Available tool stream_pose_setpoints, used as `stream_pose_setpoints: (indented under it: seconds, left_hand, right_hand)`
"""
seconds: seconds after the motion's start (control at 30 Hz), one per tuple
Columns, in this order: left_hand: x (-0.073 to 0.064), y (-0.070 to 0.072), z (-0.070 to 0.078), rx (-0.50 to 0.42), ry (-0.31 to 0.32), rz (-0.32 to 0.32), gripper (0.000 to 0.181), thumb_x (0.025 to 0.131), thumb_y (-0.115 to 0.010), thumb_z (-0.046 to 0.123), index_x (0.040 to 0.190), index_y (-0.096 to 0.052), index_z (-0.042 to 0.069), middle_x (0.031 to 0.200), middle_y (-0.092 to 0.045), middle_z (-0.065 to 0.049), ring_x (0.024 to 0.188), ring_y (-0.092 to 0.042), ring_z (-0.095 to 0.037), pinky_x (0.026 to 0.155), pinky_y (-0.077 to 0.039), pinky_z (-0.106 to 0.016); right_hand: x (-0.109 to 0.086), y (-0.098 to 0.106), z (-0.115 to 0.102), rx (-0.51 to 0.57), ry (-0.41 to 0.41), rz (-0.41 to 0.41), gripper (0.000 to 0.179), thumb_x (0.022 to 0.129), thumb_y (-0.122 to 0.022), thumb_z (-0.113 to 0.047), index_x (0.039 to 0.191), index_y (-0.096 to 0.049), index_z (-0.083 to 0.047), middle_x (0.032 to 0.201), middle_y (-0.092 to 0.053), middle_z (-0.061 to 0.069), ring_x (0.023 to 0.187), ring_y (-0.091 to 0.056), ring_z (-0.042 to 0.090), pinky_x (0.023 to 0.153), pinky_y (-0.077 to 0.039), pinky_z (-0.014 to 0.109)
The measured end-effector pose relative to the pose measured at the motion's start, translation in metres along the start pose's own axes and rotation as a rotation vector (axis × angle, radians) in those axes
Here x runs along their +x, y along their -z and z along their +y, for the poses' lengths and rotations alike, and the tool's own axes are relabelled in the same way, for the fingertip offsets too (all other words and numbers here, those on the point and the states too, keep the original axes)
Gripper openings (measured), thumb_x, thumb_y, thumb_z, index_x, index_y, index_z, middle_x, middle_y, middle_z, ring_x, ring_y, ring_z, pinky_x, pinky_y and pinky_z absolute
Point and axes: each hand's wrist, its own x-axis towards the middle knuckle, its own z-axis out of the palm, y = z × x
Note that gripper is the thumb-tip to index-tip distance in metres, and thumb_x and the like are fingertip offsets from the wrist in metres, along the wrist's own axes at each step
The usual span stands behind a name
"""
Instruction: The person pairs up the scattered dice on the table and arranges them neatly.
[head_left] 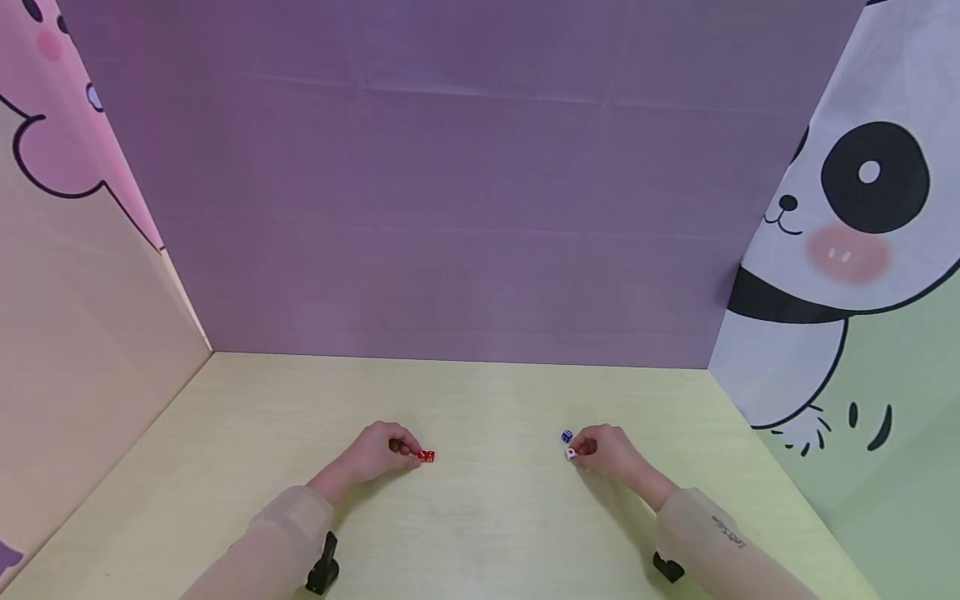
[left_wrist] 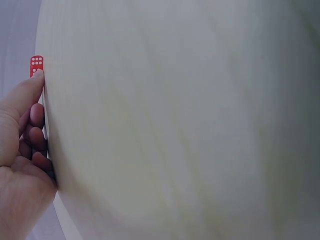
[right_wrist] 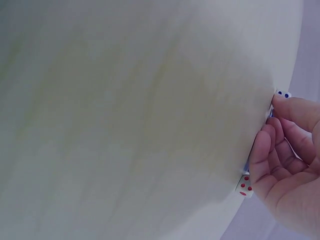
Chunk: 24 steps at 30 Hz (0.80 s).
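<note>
Sleeves: your pale sleeves (head_left: 262, 533) reach in from 7 and 5 o'clock, a black wrist piece (head_left: 322, 571) below the left cuff.
Left hand: your left hand (head_left: 378, 450) pinches narrowly on red dice (head_left: 429, 456) at its 3 o'clock — they look like two in a row, partly under the thumb.
Right hand: your right hand (head_left: 609, 452) is curled narrow, thumb and fingers pinching a white die (head_left: 571, 454) at its 9 o'clock.
Red-pipped die: your right wrist view shows another white cube (right_wrist: 244, 186) at 7 o'clock from the thumb tip, just beside your fingers.
Blue die: one (head_left: 567, 436) sits at the white die's 12 o'clock, near your fingertips — whether they touch it, you cannot tell.
Bench: the pale bench (head_left: 487, 525) spreads beneath both hands.
Panels: a panda panel (head_left: 873, 179) stands at 2 o'clock, a purple backdrop (head_left: 465, 192) at 12.
</note>
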Motion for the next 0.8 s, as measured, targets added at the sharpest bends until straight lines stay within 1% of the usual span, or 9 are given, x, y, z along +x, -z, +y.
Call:
stream_pose_setpoints:
  seconds: [0.13, 0.3, 0.53, 0.8]
  left_hand:
    - [-0.001, 0.0, 0.0, 0.005, -0.004, -0.003, 0.016, 0.076, -0.079, 0.011, 0.086, -0.069, 0.005, 0.08, -0.06, -0.001, 0.073, -0.049, -0.014, 0.063, -0.041, -0.021]
    - [-0.001, 0.0, 0.001, 0.009, 0.004, 0.002, 0.015, 0.075, -0.079, 0.011, 0.086, -0.069, 0.005, 0.079, -0.059, -0.001, 0.073, -0.049, -0.014, 0.063, -0.041, -0.021]
    - [0.0, 0.0, 0.002, 0.001, 0.003, 0.007, 0.015, 0.075, -0.079, 0.01, 0.086, -0.07, 0.005, 0.079, -0.06, -0.001, 0.073, -0.049, -0.014, 0.063, -0.041, -0.021]
    - [-0.002, 0.0, 0.002, 0.01, 0.0, 0.01, 0.015, 0.076, -0.078, 0.011, 0.088, -0.07, 0.005, 0.079, -0.06, 0.0, 0.071, -0.047, -0.012, 0.062, -0.039, -0.02]
  right_hand:
    - [0.001, -0.002, 0.001, -0.01, -0.011, 0.0, 0.009, 0.075, -0.075, -0.001, 0.08, -0.068, -0.004, 0.072, -0.062, -0.002, 0.066, -0.051, 0.007, 0.06, -0.044, 0.019]
    - [-0.001, -0.004, -0.002, -0.015, -0.034, -0.002, 0.009, 0.075, -0.075, -0.002, 0.079, -0.068, -0.005, 0.071, -0.061, -0.002, 0.066, -0.051, 0.007, 0.059, -0.044, 0.019]
    - [-0.005, -0.007, -0.007, -0.005, -0.004, -0.02, 0.009, 0.075, -0.075, -0.001, 0.079, -0.067, -0.006, 0.072, -0.061, -0.002, 0.067, -0.051, 0.009, 0.059, -0.044, 0.019]
    - [-0.01, -0.015, -0.019, 0.006, 0.017, -0.034, 0.01, 0.075, -0.075, -0.001, 0.078, -0.067, -0.006, 0.072, -0.061, -0.003, 0.066, -0.051, 0.008, 0.058, -0.044, 0.019]
